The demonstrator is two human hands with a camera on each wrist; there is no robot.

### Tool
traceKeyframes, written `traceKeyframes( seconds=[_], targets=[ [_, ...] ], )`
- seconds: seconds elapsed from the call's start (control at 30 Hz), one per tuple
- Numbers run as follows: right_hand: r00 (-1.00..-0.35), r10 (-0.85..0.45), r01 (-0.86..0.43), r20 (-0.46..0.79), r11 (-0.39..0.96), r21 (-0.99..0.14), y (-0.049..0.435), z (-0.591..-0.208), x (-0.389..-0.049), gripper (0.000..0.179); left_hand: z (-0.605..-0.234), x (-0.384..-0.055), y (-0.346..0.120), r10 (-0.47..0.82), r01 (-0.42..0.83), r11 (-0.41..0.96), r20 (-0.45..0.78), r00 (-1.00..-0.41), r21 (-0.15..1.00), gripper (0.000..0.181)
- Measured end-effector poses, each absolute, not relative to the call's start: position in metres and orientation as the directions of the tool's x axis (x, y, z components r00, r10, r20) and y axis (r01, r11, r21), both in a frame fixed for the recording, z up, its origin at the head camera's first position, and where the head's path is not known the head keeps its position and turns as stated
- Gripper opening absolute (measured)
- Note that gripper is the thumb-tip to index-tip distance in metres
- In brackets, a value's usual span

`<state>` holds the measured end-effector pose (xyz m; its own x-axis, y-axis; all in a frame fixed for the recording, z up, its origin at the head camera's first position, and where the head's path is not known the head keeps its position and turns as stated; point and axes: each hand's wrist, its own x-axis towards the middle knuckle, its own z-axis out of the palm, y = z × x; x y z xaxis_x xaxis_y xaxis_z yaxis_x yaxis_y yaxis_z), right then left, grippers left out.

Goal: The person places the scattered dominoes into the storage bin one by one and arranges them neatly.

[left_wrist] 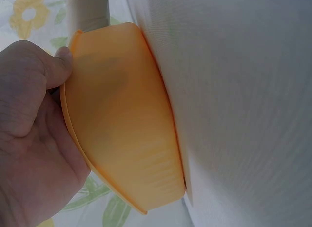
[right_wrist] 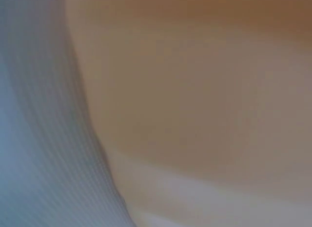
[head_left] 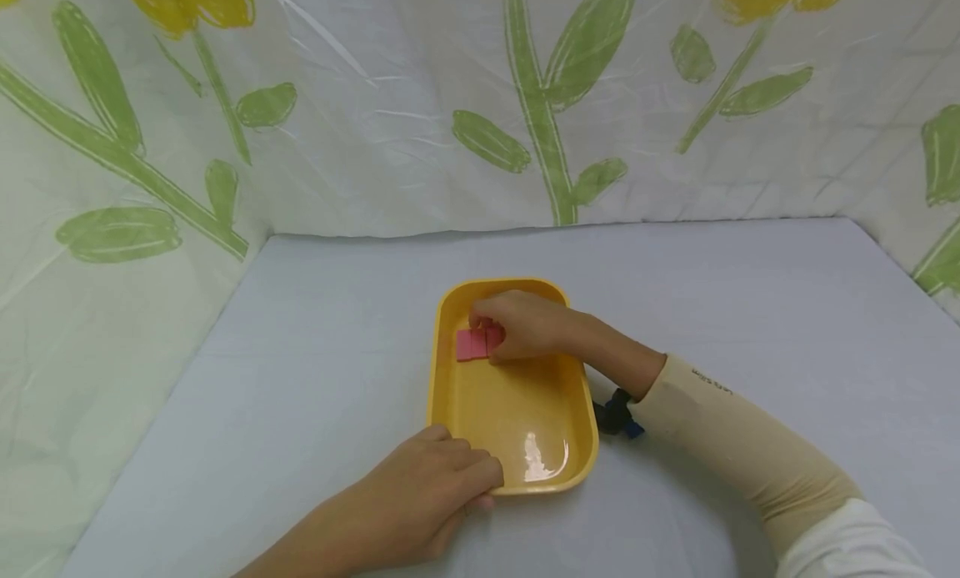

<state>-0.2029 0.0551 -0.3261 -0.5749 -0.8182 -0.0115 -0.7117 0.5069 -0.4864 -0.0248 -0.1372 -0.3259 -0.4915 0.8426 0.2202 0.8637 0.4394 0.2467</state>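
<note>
A yellow rectangular tray [head_left: 510, 411] with rounded corners stands on the pale table in the head view. At its near left corner my left hand [head_left: 420, 499] grips the rim, fingers over the edge; the left wrist view shows the thumb of that hand [left_wrist: 34, 124] against the tray's outer wall [left_wrist: 119, 115]. Inside, toward the far end, lies a short row of pink square blocks [head_left: 472, 345]. My right hand [head_left: 528, 324] reaches over the right rim and pinches the row's right-end block between thumb and fingers, partly hiding it. The right wrist view holds only a blurred close surface.
A pale cloth covers the table [head_left: 322, 361]. Behind it hangs a white curtain [head_left: 390, 144] printed with green leaves and yellow flowers. A dark strap with a blue piece [head_left: 618, 415] sits under my right wrist, beside the tray's right wall.
</note>
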Motion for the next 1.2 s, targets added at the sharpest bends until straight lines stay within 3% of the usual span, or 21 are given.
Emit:
traceKeyframes(
  seconds=[0.77, 0.97, 1.2],
  targets=[
    [-0.588, -0.808, -0.717, -0.016, 0.531, -0.451, 0.059, -0.321, -0.199, 0.038, -0.324, -0.025, -0.136, 0.841, 0.866, 0.432, 0.233, -0.488, 0.251, 0.015],
    [-0.592, -0.805, -0.719, 0.023, 0.516, -0.465, 0.071, -0.314, -0.197, 0.035, -0.322, -0.025, -0.136, 0.842, 0.849, 0.449, 0.185, -0.506, 0.278, 0.013],
    [-0.591, -0.801, -0.750, 0.095, 0.503, -0.430, 0.099, -0.302, -0.185, 0.033, -0.323, -0.025, -0.137, 0.843, 0.862, 0.437, 0.217, -0.492, 0.256, 0.012]
  ],
)
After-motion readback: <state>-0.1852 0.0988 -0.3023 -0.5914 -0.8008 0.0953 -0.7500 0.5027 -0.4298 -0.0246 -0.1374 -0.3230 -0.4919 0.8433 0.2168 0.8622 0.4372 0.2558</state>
